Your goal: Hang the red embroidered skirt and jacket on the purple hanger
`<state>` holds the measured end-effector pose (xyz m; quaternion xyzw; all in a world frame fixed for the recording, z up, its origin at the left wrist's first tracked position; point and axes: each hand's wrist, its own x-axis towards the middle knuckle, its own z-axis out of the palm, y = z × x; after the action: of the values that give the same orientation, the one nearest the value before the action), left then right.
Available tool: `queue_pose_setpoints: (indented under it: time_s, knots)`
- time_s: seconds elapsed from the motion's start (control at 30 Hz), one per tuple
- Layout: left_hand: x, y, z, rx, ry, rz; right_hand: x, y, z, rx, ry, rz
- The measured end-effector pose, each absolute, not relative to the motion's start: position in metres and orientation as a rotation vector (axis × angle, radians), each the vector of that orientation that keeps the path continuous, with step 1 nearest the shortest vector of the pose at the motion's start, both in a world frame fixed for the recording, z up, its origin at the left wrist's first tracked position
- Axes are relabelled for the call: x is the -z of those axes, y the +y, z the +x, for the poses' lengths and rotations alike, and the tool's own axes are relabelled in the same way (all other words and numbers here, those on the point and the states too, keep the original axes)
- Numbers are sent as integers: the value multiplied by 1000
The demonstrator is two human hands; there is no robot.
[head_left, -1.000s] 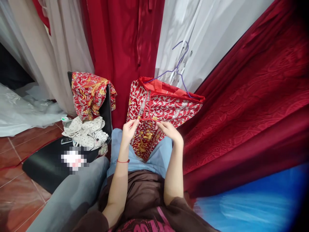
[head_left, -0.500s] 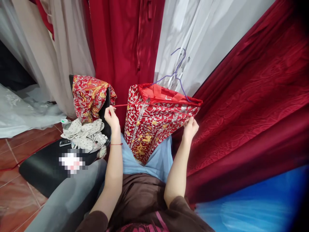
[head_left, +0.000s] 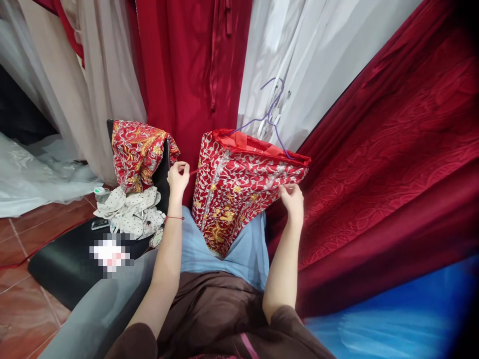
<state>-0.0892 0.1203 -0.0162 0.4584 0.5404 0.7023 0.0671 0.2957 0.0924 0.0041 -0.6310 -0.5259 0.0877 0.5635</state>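
A red skirt-like garment (head_left: pixel 239 184) with silver and gold embroidery hangs over my lap from a purple hanger (head_left: pixel 270 117). Its wide top edge shows a plain red lining. To its left, my left hand (head_left: pixel 178 175) is closed in a pinch on a thin red cord (head_left: pixel 193 172) that runs to the garment. On the other side, my right hand (head_left: pixel 292 197) is closed, thumb and fingers pinching the garment's right edge, below the top corner.
A black chair (head_left: pixel 56 259) on the left holds a white dotted cloth (head_left: pixel 129 209) and a phone (head_left: pixel 100 224). Another embroidered red garment (head_left: pixel 138 149) drapes over its back. Long red fabric (head_left: pixel 389 149) hangs at right, white fabric (head_left: pixel 322 55) behind, blue fabric (head_left: pixel 392 309) at lower right.
My left hand has come slightly right, nearer the garment, and less of the cord shows. My right hand has shifted slightly left along the garment's edge.
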Motion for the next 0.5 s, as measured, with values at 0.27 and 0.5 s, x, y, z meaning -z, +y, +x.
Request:
queue_pose_setpoints:
  time_s: [0.27,0.5]
  knots:
    - [-57,155,-19,-1847,1092,1826,-53,113,191,-295,-1598,-1083]
    - [-91,196,-1,-1798,771,1780,-71,174,119,-428,-1586,-1159]
